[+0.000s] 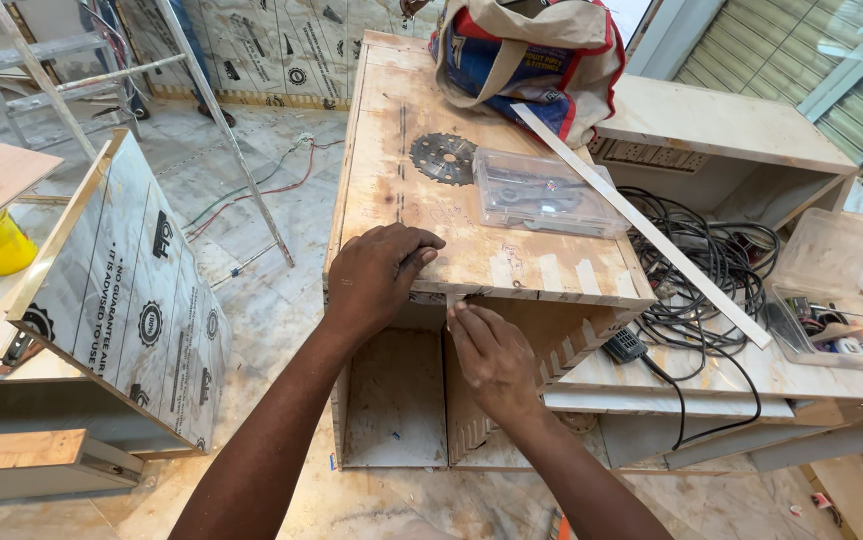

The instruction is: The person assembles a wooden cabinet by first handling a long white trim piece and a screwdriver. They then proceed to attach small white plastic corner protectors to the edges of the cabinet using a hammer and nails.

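Your left hand lies palm down, fingers curled over the front edge of the plywood cabinet, pressing on it without gripping. Your right hand sits just below that edge, fingertips pinched together at the strips of masking tape along the front; what they pinch, if anything, is too small to tell. It looks like you are pressing or peeling tape where the top meets the upright panel. The next move likely calls for a steady left hand and a light pull along the edge. Further back lie a saw blade, a clear plastic box and a cloth bag. The joint under your fingers is hidden.
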